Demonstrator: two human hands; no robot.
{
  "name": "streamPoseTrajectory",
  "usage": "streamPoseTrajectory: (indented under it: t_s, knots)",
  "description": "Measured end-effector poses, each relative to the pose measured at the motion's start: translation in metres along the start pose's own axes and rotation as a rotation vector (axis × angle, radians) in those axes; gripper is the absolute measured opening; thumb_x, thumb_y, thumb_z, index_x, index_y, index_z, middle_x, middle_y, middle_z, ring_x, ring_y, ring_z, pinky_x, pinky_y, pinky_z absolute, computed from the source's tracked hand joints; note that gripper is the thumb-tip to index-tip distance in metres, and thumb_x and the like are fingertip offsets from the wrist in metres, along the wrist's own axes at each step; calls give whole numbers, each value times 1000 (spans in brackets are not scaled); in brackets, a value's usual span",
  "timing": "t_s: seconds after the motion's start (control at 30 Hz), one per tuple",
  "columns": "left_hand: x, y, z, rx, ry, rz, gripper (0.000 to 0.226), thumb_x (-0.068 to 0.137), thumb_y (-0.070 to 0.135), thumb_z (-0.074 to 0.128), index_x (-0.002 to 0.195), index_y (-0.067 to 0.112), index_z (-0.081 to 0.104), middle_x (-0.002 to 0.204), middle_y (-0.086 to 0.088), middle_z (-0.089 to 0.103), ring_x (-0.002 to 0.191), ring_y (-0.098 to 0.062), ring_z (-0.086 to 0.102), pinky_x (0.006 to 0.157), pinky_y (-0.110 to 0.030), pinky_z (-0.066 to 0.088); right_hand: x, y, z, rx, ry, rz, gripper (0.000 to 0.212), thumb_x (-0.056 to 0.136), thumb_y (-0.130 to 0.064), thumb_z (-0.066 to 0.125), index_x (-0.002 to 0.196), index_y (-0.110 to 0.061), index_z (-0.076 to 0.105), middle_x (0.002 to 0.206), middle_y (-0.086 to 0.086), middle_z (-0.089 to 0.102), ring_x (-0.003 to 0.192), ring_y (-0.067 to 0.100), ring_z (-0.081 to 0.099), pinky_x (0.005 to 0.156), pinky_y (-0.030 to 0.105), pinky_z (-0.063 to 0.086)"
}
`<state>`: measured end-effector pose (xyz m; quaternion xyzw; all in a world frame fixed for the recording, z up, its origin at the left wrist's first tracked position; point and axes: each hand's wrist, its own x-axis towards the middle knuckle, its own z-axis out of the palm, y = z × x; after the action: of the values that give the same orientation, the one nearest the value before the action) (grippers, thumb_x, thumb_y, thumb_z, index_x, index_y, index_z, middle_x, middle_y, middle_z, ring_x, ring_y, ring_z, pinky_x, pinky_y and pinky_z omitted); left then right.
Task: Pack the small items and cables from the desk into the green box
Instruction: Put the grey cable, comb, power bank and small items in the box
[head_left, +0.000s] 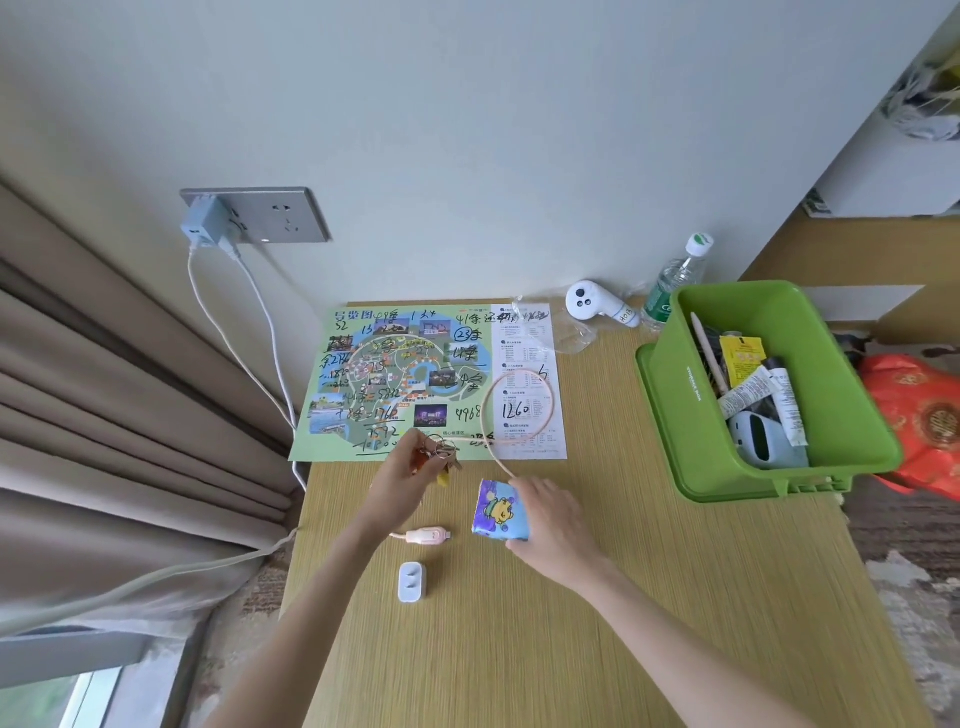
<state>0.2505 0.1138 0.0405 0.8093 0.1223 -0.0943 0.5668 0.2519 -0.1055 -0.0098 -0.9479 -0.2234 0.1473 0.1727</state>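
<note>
Nearest: small white two-pin plug adapter (413, 582) flat on the wood-grain desk (649, 597), pink cable connector (427, 536) just beyond. Right hand (550, 519) wrapped round blue cartoon-print soft pack (495, 512), which sits on the desk. Left hand (402, 478) pinching bunch of keys on metal rings (441, 457) by the map edge. Thin pink cable (519, 405) loops over the printed park map (395, 374). Green plastic box (691, 395) far right, already part filled

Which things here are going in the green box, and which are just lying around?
For packing: bunch of keys in the left hand; blue cartoon packet in the right hand; pink cable; white charger plug; green box.
Just lying about: park map; white controller; water bottle; red bag; wall socket.
</note>
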Motion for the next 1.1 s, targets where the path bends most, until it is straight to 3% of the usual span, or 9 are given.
streamPoseTrajectory:
  t_s: [0.07, 0.13, 0.23, 0.4, 0.6, 0.7, 0.83, 0.97, 1.1]
  knots:
    - [0, 11, 2, 6, 9, 24, 13, 98, 11, 53, 94, 0, 48, 76, -1, 70, 65, -11, 62, 62, -24, 50, -3, 3, -16, 106, 83, 58, 54, 80, -35, 68, 125, -21, 43, 115, -6, 52, 105, 14, 50, 89, 30, 42]
    - [0, 24, 7, 31, 10, 46, 12, 99, 13, 52, 95, 2, 49, 67, 5, 64, 53, -2, 53, 53, -15, 41, -5, 11, -40, 175, 160, 106, 56, 78, -36, 70, 126, -21, 44, 115, -6, 53, 104, 13, 51, 82, 29, 44]
    - [5, 48, 21, 50, -10, 90, 12, 99, 13, 50, 97, 1, 51, 70, 1, 63, 52, -1, 49, 52, -15, 39, -9, 28, -84, 225, 293, 170, 57, 76, -39, 73, 122, -22, 46, 111, -7, 53, 97, 13, 53, 74, 29, 47]
    - [23, 97, 64, 41, -60, 172, 11, 99, 10, 50, 92, 2, 50, 55, 20, 59, 50, 3, 48, 52, -8, 37, -13, 68, -158, 296, 518, 245, 56, 75, -39, 73, 118, -20, 45, 112, -6, 50, 101, 13, 50, 73, 34, 47]
    - [52, 156, 124, 16, -95, 234, 10, 98, 15, 53, 94, 5, 53, 60, 8, 64, 53, -8, 51, 55, -17, 41, -12, 150, -217, 352, 778, 440, 62, 77, -37, 72, 126, -13, 42, 116, 4, 55, 105, 26, 54, 71, 32, 40]
    - [67, 179, 152, 11, -104, 223, 10, 98, 16, 53, 95, 6, 53, 66, -4, 68, 58, -15, 54, 60, -27, 45, -1, 189, -231, 312, 770, 529, 67, 83, -40, 68, 133, -10, 35, 124, 11, 53, 113, 32, 53, 73, 34, 39]
    - [82, 200, 186, 82, -56, 233, 12, 97, 19, 54, 96, 7, 55, 73, -13, 68, 61, -16, 53, 60, -27, 43, 17, 211, -234, 184, 708, 547, 60, 88, -39, 63, 132, -9, 36, 124, 14, 49, 112, 34, 52, 79, 44, 47]
    - [98, 212, 213, 254, -22, 239, 19, 95, 26, 56, 98, 8, 57, 75, -4, 62, 65, -19, 52, 64, -34, 44, 20, 229, -228, -79, 359, 460, 53, 93, -38, 58, 132, -7, 41, 128, 13, 48, 118, 30, 46, 96, 39, 42]
    - [112, 223, 237, 446, 11, 270, 21, 93, 30, 56, 103, 12, 54, 81, -4, 63, 71, -23, 56, 58, -34, 41, 5, 245, -229, -166, 495, 336, 43, 90, -24, 59, 129, -9, 49, 131, 9, 49, 123, 26, 45, 103, 37, 37]
